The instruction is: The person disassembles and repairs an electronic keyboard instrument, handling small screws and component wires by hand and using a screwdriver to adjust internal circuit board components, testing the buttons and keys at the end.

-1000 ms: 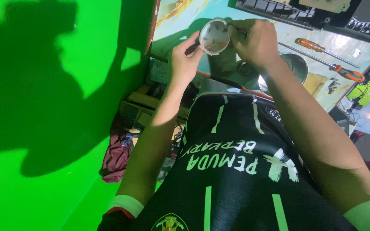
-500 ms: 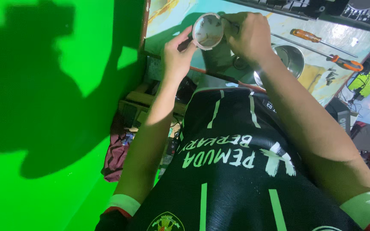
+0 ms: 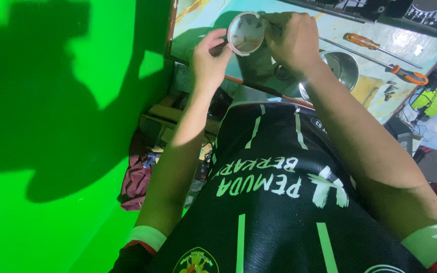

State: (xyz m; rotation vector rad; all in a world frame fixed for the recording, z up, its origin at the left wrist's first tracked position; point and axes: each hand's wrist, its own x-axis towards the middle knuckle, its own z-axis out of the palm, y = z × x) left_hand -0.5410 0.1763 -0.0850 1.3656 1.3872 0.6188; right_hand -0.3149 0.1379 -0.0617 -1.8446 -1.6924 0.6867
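- The person is standing at a pale blue table [image 3: 330, 30], both hands raised over its near left corner.
- The left hand [image 3: 209, 63] is closing its thumb and fingers on the rim of a small round white cup [image 3: 246, 33], gripping it from the left side.
- The right hand [image 3: 292, 40] is curling tightly around a thin metal tool [image 3: 270, 23], whose tip is reaching into the mouth of the cup.
- The cup is being held tilted, its open mouth facing the camera; brownish smears are showing on the inner wall.
- A round steel bowl [image 3: 341, 68] is sitting on the table near its front edge, just beside the right wrist.
- Two screwdrivers with orange handles are lying toward the right edge of the table: one [image 3: 362, 41] further back, the other [image 3: 405, 75] nearer the front right corner.
- A reddish cloth [image 3: 135, 184] is lying on the floor below the table's left edge, against the green wall [image 3: 51, 151].
- The person is wearing a black shirt [image 3: 274, 202] with pale green stripes.
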